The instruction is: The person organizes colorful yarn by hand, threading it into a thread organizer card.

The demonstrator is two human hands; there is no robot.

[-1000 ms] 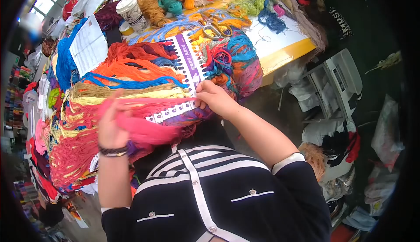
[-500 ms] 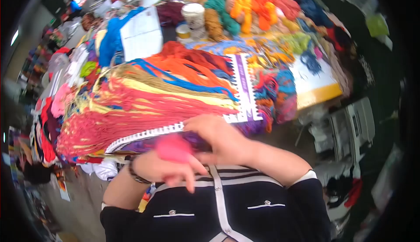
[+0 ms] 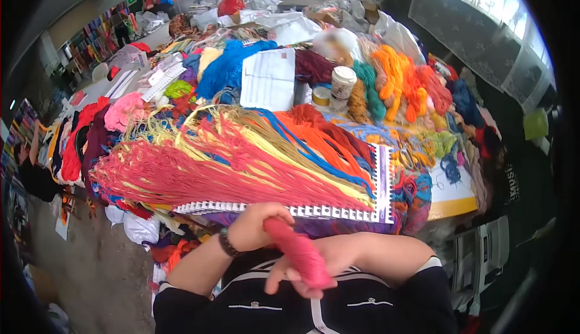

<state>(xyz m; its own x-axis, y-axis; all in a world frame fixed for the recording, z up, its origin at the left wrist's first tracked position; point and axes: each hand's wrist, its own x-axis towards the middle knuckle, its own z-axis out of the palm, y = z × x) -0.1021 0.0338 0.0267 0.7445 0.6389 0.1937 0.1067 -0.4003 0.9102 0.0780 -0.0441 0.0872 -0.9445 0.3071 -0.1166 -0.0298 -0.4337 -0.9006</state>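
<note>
A pink-red skein of yarn (image 3: 299,252) slants down between my two hands, in front of my body. My left hand (image 3: 257,226), with a dark bracelet at the wrist, is closed round its upper end. The lower end lies in my right hand (image 3: 329,255), some fingers curled on it and one sticking out to the lower left. Just beyond my hands, a white toothed strip (image 3: 284,211) runs along the near edge of the fanned pink, yellow, blue and orange yarns (image 3: 241,171). A second toothed strip (image 3: 383,180) stands at their right end.
Behind the yarns are a printed paper sheet (image 3: 267,80), a white tub (image 3: 343,83), a roll of tape (image 3: 321,96) and orange yarn hanks (image 3: 396,83). A grey plastic box (image 3: 477,255) stands low at the right. Another person (image 3: 33,174) is at far left.
My right hand has left the toothed strip and come down onto the skein. My left hand has moved up and right, gripping the skein's upper end. The view has tilted upward.
</note>
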